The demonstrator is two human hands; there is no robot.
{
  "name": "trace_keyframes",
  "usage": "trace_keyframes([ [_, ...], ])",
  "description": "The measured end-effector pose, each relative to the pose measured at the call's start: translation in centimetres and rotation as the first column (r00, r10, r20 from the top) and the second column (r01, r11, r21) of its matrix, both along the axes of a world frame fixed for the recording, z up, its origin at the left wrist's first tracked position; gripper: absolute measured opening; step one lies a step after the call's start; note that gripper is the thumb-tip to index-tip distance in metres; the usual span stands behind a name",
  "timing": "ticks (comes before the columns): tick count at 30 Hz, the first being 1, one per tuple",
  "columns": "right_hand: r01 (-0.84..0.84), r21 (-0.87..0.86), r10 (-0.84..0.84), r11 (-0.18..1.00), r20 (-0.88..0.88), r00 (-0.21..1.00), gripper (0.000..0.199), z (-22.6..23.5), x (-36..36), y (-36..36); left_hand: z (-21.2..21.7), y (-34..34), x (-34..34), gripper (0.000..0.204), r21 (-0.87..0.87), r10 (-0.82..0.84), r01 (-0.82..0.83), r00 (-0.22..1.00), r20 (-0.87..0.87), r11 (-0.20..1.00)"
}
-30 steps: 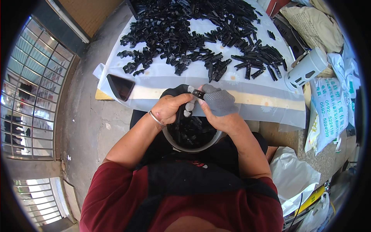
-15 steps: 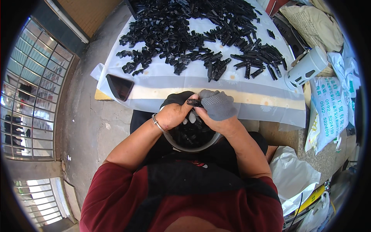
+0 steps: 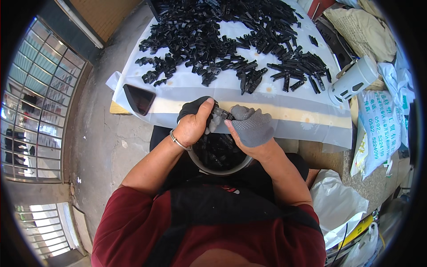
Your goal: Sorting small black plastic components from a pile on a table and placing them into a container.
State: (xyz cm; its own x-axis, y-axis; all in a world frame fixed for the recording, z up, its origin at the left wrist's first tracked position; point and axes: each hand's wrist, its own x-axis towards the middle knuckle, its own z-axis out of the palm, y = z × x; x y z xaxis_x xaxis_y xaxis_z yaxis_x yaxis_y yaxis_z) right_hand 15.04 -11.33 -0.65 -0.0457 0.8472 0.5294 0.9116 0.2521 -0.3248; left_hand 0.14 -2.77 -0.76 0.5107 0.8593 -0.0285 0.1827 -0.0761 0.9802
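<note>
Above a round bowl (image 3: 209, 171) at my lap, both my hands meet around a small black plastic piece (image 3: 225, 115). My left hand (image 3: 195, 120), in a black glove with grey fingertips and a bare thumb, curls its fingers at the piece's left end. Its thumb points up and away. My right hand (image 3: 251, 128), in a grey dotted glove with the thumb bare, is closed on the right end, thumb against fingers. Part of the piece is hidden by the gloves. More black plastic pieces (image 3: 218, 153) lie inside the bowl.
A table with a white flowered cloth (image 3: 271, 91) carries a large spread of black plastic parts (image 3: 195, 44). A dark phone (image 3: 140, 100) lies at its left corner, and a white cylindrical container (image 3: 353, 80) stands right. Sacks and a white plastic bag (image 3: 336, 202) crowd the right side.
My hands have shifted slightly apart, the left thumb lifting off the piece. The black piece has turned between them, and more of the left glove's grey fingertips shows.
</note>
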Motion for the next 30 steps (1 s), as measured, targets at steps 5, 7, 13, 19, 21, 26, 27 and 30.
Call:
trace_keyframes([
  [5, 0.04, 0.035, -0.043, 0.999, 0.084, 0.996, 0.018, -0.5, -0.1, 0.2, 0.4, 0.0, -0.1, 0.041, 0.053, -0.039, 0.042, 0.998, -0.05, 0.998],
  [7, 0.026, 0.012, -0.027, 1.0, 0.093, 0.995, 0.017, -0.8, -0.1, 0.1, 0.0, 0.0, 0.1, 0.036, 0.257, -0.031, 0.034, 0.999, -0.016, 0.966],
  [13, 0.001, 0.181, -0.025, 0.983, 0.134, 0.991, 0.016, -2.2, -1.5, 1.1, -1.6, -0.3, -0.3, 0.028, 0.407, -0.048, 0.1, 0.989, -0.137, 0.908],
  [19, -0.033, 0.112, 0.019, 0.993, 0.119, 0.993, 0.015, -1.5, -0.9, 0.9, 1.2, 0.0, -0.8, 0.038, 0.319, -0.097, 0.132, 0.988, -0.123, 0.938],
  [21, -0.037, -0.016, 0.038, 0.999, 0.095, 0.995, 0.014, -0.4, -0.8, 0.7, 1.3, 0.7, -1.1, 0.043, 0.283, -0.109, 0.162, 0.975, -0.195, 0.945],
  [26, -0.047, 0.112, 0.034, 0.993, 0.118, 0.992, 0.019, -1.4, -1.5, 1.2, 0.0, -0.1, -0.8, 0.035, 0.376, -0.095, 0.197, 0.957, -0.272, 0.905],
  [27, -0.046, 0.111, 0.032, 0.993, 0.119, 0.992, 0.019, -1.7, -1.6, 1.1, -0.5, -0.5, -0.7, 0.033, 0.407, -0.077, 0.161, 0.974, -0.213, 0.899],
  [30, -0.01, -0.01, 0.012, 1.0, 0.142, 0.99, 0.02, -1.8, -1.7, 1.0, 0.2, -0.3, -1.1, 0.033, 0.386, -0.106, 0.222, 0.948, -0.3, 0.895],
])
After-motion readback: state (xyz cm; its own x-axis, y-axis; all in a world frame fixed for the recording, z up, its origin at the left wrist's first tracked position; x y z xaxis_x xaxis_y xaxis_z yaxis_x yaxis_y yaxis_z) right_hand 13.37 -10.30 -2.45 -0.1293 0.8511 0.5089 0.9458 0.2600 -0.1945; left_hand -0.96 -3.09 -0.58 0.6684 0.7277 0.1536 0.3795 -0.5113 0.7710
